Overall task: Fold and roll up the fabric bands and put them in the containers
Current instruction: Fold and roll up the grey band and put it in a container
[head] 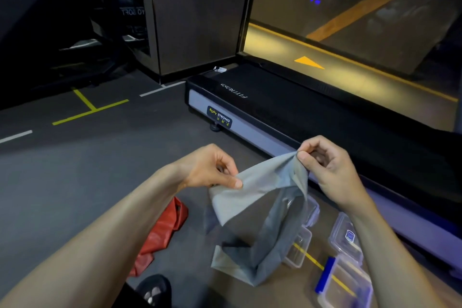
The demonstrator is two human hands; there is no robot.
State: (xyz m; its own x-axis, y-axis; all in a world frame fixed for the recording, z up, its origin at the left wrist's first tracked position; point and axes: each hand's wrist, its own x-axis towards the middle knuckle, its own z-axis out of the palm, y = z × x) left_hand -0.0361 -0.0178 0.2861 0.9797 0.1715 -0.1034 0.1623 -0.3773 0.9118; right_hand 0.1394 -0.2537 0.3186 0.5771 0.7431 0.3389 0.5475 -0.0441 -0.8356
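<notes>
Task looked early: no band rolled yet, none seen inside a container. Grey band was held up in the air over the floor, unfolded, its lower loop sagging down to touch the floor just beside the boxes. Left hand pinched one top edge between thumb and fingers; right hand pinched the other top corner, fingers curled round bunched cloth. Judged step: spreading the grey band flat to start the first fold. Left to do: fold, roll, box it, then the same for the red band, which lay crumpled on the floor under the left forearm, untouched.

Containers: clear tub open, just right of the hanging loop, looked empty; another clear box near the right forearm, lid seemingly on, small label visible inside or on it; a box with blue clip at the bottom right edge, partly cut off. One more clear box sat behind the band, mostly hidden.

Materials: grey band was thin, matte, stretchy-looking, a closed wide loop, limp, draping in soft creases. Red band similar weight, slightly shiny, wrinkled. Boxes were rigid transparent plastic, rectangular with rounded corners. Floor dark rubbery matting with yellow and white tape lines. Treadmill stood well behind the hands, black deck, grey side rail
</notes>
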